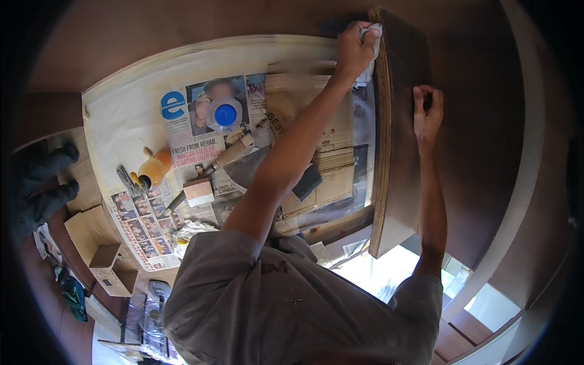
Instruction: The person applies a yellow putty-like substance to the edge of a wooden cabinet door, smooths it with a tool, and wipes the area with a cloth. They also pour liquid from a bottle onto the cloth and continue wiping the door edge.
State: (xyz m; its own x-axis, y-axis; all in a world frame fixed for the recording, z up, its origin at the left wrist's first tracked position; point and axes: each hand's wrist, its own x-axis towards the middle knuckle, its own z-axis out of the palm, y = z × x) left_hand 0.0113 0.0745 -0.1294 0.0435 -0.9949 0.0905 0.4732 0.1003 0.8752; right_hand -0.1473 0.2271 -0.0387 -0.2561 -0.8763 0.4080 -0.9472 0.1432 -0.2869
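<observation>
My left hand is closed round a crumpled white cloth, pressing it against the far end of a wooden panel's raw plywood edge. The panel's dark brown face spreads to the right of that edge. Against this brown surface is my right hand, its fingers loosely bent with a gap between thumb and forefinger. Nothing shows in it. My left forearm crosses over a flattened cardboard sheet and hides part of what lies below.
Newspaper covers the surface at left. On it stand a blue-capped container, an orange bottle, a wooden-handled tool, a pale block and a dark block. A wooden box and another person's legs are far left.
</observation>
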